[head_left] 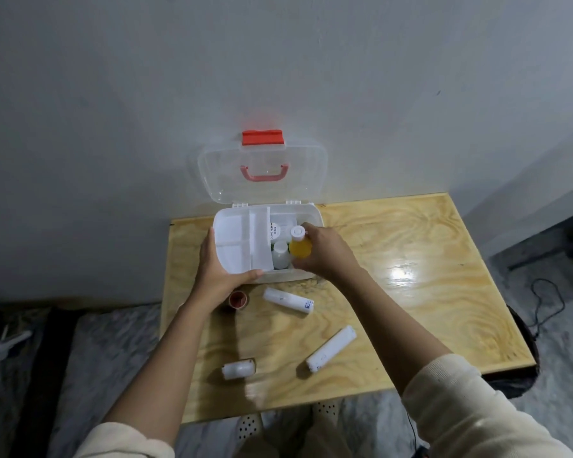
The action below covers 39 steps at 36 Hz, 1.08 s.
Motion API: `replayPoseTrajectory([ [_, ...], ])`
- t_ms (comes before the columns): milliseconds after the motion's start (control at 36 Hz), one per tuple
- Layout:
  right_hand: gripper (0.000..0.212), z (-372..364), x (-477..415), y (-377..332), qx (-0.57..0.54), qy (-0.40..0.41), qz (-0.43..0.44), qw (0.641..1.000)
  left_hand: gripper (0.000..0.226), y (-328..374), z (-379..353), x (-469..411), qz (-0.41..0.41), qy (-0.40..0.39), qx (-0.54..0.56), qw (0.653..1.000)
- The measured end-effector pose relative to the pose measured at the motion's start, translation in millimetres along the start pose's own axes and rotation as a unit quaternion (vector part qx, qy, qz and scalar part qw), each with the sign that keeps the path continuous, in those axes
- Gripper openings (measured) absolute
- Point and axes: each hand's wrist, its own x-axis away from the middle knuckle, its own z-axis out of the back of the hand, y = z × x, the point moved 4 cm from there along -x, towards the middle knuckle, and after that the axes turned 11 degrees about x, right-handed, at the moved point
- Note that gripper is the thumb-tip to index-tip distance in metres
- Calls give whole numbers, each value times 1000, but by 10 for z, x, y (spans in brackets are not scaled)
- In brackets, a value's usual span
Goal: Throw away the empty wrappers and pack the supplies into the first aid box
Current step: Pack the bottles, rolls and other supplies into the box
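Note:
The white first aid box (308,211) stands open at the table's far edge, its clear lid (262,166) leaning against the wall. My left hand (217,271) grips the white inner tray (242,241), which covers the box's left half. My right hand (325,251) holds a yellow bottle with a white cap (299,244) upright over the box's right half. Inside there stand a white bottle (281,254) and a roll labelled cling film (274,231). On the table lie a brown tape roll (240,300), two white packets (288,300) (331,348) and a small white bottle (239,369).
The wooden table (411,276) stands against a grey wall. A dark bin (523,355) sits just past the table's right edge, with a cable on the floor beyond it. A white device (4,347) lies on the floor at the left.

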Motion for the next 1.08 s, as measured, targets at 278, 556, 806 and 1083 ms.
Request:
replayPoseTrajectory([
  [278, 36, -1, -33, 10, -30, -5, -5, 1000, 116, -33, 4, 4, 15, 1, -2, 1000],
  [556, 29, -20, -14, 0, -1, -13, -15, 1000, 114, -46, 11, -10, 14, -1, -7, 1000],
  [806, 32, -151, 40, 102, 27, 53, 3, 998, 118, -48, 20, -10, 32, -3, -16, 999],
  [1083, 30, -262, 871, 325, -61, 189, 28, 980, 122, -49, 12, -4, 22, -1, -15, 1000],
])
